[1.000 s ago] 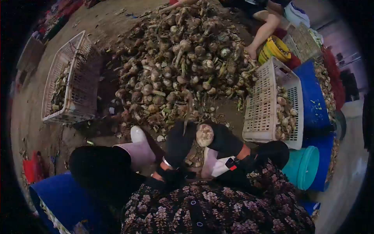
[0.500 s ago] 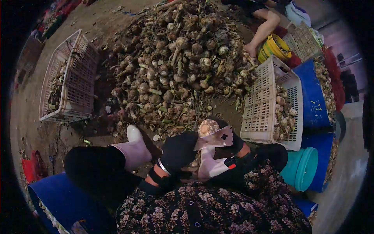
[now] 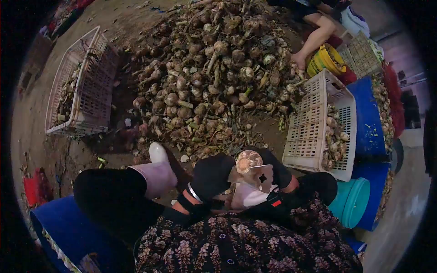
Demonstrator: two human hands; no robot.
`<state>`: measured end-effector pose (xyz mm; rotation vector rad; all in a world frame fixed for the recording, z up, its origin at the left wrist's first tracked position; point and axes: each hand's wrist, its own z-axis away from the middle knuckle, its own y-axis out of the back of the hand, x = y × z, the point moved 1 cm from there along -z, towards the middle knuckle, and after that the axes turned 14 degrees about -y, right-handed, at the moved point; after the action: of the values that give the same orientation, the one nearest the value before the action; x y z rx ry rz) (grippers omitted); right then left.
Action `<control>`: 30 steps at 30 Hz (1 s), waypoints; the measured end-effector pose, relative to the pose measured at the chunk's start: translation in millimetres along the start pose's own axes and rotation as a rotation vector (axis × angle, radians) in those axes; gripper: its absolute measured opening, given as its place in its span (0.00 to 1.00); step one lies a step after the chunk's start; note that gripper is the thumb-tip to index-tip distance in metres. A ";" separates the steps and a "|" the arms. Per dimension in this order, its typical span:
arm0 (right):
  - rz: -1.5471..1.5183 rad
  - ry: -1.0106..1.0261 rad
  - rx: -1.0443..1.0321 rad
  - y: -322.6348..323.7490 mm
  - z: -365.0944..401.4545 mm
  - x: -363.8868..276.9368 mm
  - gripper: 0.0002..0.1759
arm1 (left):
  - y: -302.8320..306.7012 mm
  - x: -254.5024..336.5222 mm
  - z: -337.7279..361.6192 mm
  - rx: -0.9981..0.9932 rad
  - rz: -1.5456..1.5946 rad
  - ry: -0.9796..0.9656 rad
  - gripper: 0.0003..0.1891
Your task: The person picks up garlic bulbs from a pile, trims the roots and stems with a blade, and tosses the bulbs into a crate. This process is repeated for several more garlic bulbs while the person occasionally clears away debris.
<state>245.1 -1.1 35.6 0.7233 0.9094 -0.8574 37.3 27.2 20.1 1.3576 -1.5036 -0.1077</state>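
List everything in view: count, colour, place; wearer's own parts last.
Held bulb: 1, brownish, between hands
Blade: 1, grey, between hands
Bulb heap: 1, brownish, centre
Crates: at least 3, whitish, left, right, upper right
Bucket: 1, yellow, upper right
Pail: 1, teal, lower right
Large containers: several, blue, lower left and right
Unclear items: several, red, left and right
Other person's leg: 1, bare, upper right
Boots: 2, pale pink, below heap
Legs: 2, black, bottom
Floral shirt: 1, dark, bottom
Left hand: 1, black glove, at blade
Right hand: 1, black glove, at bulb
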 end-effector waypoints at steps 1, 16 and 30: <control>0.038 -0.046 -0.007 2.3 -1.8 1.7 0.31 | 2.3 0.1 -0.7 0.013 -0.015 -0.019 0.24; 0.038 0.151 0.196 -0.8 -23.2 -2.3 0.38 | 6.8 -10.5 -15.0 0.320 1.040 0.687 0.11; -0.057 0.065 0.209 6.4 -17.1 16.4 0.31 | 4.5 -2.8 -8.5 0.336 0.949 0.538 0.22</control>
<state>250.1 10.9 14.8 0.9140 0.9094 -0.9943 39.8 35.5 25.1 0.6935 -1.5669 1.0576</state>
